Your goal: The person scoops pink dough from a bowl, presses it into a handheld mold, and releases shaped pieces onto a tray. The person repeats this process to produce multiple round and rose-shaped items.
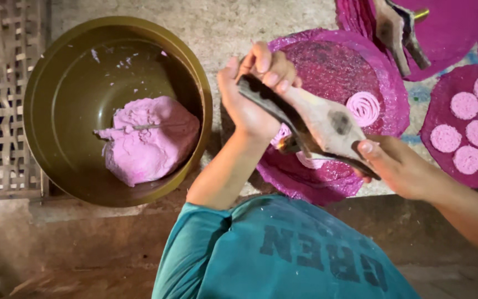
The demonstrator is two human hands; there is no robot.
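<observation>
Both hands hold one wooden press (319, 124), a worn tool with two long handles. On the left, the left hand (253, 91) is curled tight around the far end of the handles, fingers wrapped over the top. Lower on the right, the right hand (396, 166) grips the near end, with the thumb pressed on the wood and the fingers tucked under. Neither hand is open.

The press hangs just above a round pink mat (385, 88), tilted so its left end sits higher. A small metal tip shows under the wood, close to the mat. On the mat lies a pink spiral of dough (363, 108), just past the press. More pink dough peeks out under the press, partly hidden by it.

To the left stands a big round olive-green bowl (45, 83) on the ground. Inside it sits a large lump of pink dough (150, 141), with small bits stuck on the bowl wall. A woven bamboo rack (1, 83) lies left of the bowl.

On the right edge, another pink mat (438, 113) holds many small round pink dough discs (464, 105) set side by side. At the top is a third pink mat (455, 27) with a second wooden press (396, 33) lying on it. A teal shirt (272, 252) fills the bottom of the view
</observation>
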